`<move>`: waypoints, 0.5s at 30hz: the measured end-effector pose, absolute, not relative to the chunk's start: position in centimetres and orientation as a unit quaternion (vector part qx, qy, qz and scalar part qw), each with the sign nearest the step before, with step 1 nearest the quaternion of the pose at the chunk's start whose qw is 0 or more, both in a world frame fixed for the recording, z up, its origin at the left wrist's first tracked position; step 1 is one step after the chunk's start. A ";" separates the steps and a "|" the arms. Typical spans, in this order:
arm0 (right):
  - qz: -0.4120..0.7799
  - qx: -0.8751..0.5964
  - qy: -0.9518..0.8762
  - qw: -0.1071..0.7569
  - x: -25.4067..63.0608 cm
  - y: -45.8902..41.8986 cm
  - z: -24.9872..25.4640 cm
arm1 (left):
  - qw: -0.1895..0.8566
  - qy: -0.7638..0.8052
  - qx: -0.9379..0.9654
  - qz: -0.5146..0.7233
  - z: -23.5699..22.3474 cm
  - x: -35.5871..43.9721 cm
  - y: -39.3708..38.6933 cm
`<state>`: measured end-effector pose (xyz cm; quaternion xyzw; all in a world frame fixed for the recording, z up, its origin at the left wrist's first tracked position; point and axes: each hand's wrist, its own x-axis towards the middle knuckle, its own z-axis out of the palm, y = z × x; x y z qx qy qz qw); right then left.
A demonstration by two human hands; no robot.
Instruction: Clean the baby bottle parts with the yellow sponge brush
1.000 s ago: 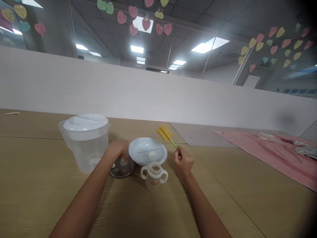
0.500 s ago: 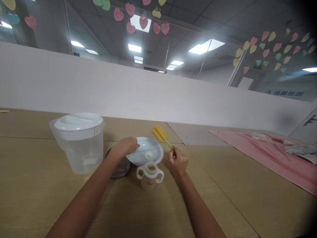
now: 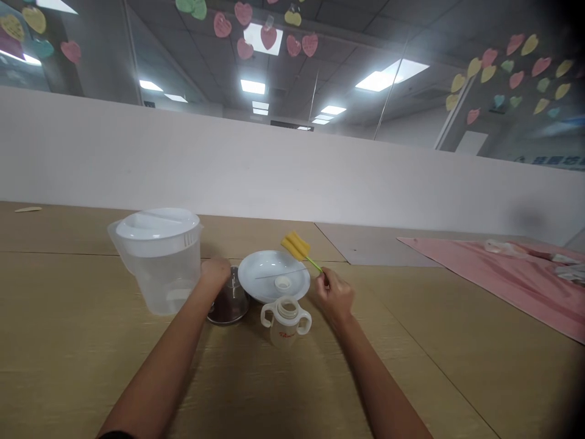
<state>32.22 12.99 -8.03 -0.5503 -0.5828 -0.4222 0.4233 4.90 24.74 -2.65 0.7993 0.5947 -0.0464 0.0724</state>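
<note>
My right hand point(image 3: 336, 294) is closed around the thin green handle of a sponge brush point(image 3: 296, 246), its yellow head raised over the right side of a white bowl point(image 3: 249, 274). A small white ring-shaped cap point(image 3: 283, 283) lies inside the bowl. In front stands an uncapped baby bottle point(image 3: 284, 332) with two white handles and red lettering. My left hand point(image 3: 216, 270) is between the pitcher and a dark, see-through round vessel point(image 3: 230, 305), at the vessel's far left side. The fingers of that hand are hidden, so its grip does not show.
A large translucent pitcher point(image 3: 167, 277) with a white lid stands at the left. To the right a pink cloth point(image 3: 493, 268) covers part of the wooden table point(image 3: 388, 378), with crumpled items on it. A low white wall point(image 3: 256, 171) runs along the back.
My left hand has moved left from the bowl's rim to beside the dark vessel. My right hand still holds the brush in nearly the same place. The view has shifted slightly.
</note>
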 end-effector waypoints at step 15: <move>-0.420 -0.524 -0.608 0.424 32.4 12.8 -7.8 | 0.149 0.586 0.788 -0.119 1.1 5.2 22.7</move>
